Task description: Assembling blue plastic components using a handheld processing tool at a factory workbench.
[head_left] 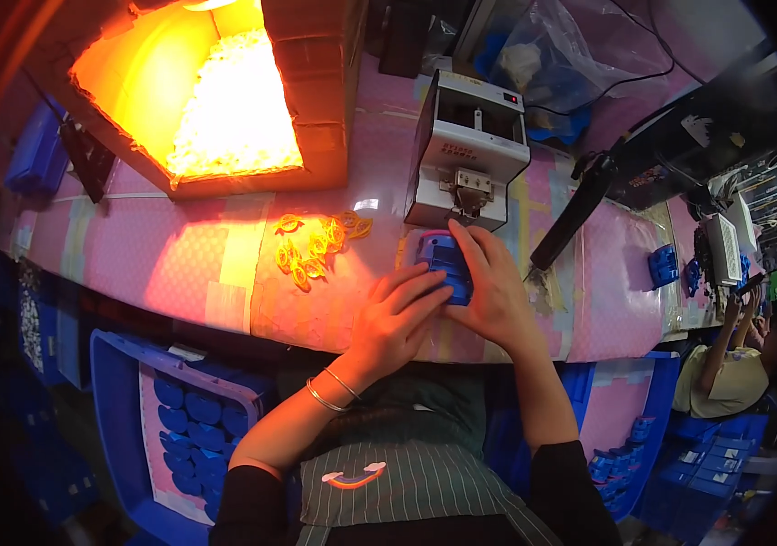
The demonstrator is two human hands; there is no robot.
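Note:
My left hand (pixel 395 318) and my right hand (pixel 496 291) both grip a blue plastic housing (pixel 443 254), at the front of a small bench machine (pixel 471 146). My left fingertips press on its near left part, while my right thumb and fingers wrap its right side and far end. The housing's far end is close to the machine's metal head (pixel 473 187); whether they touch I cannot tell. Left of my hands lies a loose pile of small yellow-looking looped parts (pixel 316 244) on the pink table mat (pixel 379 232).
A cardboard box (pixel 320 100) glows orange and white inside at the far left. Blue bins with blue parts stand below the table edge, one at left (pixel 116 400) and one at right (pixel 652 400). A black arm (pixel 580 205) slants over the table's right. Another person (pixel 725 378) sits farther right.

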